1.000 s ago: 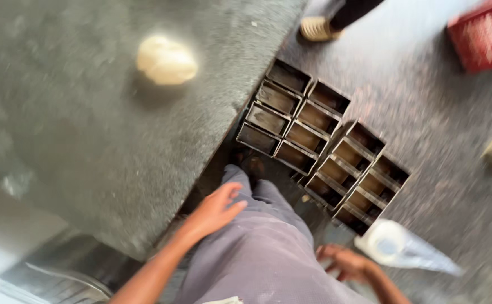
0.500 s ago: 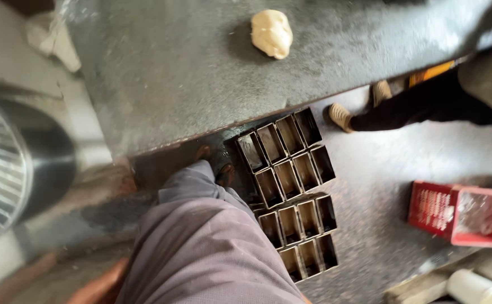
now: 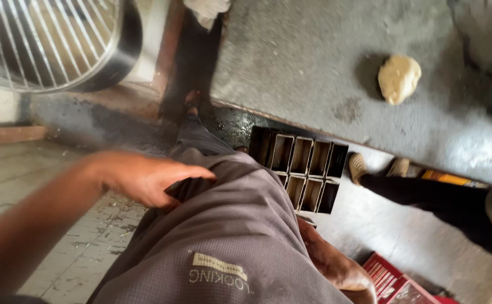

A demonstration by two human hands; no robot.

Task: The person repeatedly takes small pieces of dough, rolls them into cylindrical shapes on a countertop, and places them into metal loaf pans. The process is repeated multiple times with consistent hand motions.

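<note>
1. The bread tins are dark metal, strapped in rows of narrow rectangular cells, standing empty on the floor below the grey table edge.
2. Your left hand is open, fingers spread, resting against your grey trousers, apart from the tins.
3. Your right hand hangs lower, near the tins; its grip cannot be told.
4. A dough ball lies on the table.

Right hand partly behind trousers

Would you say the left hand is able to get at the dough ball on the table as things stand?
Probably not without leaning: the left hand hangs by the thigh, and the dough ball lies far across the table. Nothing blocks it.
</note>
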